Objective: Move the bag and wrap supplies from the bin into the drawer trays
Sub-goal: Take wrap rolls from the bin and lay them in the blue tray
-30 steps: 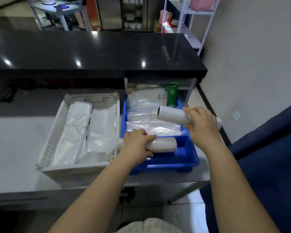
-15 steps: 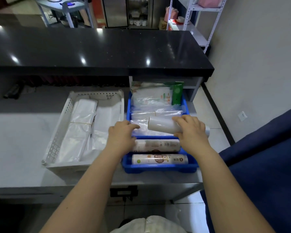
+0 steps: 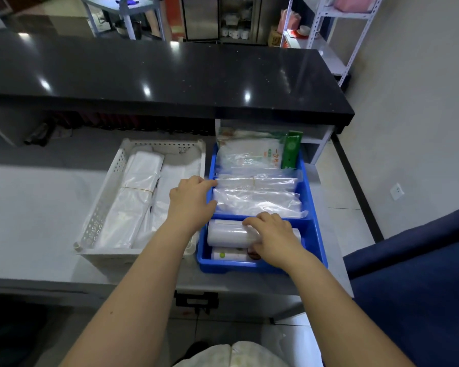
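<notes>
A blue tray (image 3: 317,242) sits in the open drawer on the right. A white perforated tray (image 3: 98,221) beside it holds folded white bags (image 3: 138,197). My right hand (image 3: 272,241) grips a white wrap roll (image 3: 227,234) lying in the blue tray's near compartment, on top of a labelled roll (image 3: 229,254). My left hand (image 3: 190,201) rests on the blue tray's left rim, fingers touching the clear bag bundles (image 3: 257,201) in the middle compartment. Printed bag packs (image 3: 249,152) and a green pack (image 3: 290,149) stand at the tray's far end.
A black counter (image 3: 157,80) overhangs the back of the drawer. A dark blue surface (image 3: 419,282) fills the lower right. A wall with a socket (image 3: 397,191) is on the right, and a white shelf rack (image 3: 326,30) stands behind the counter.
My right hand lowered the white roll from above the tray into the near compartment, on top of the other rolls. My left hand let go of a roll and moved up to the tray's left rim.
</notes>
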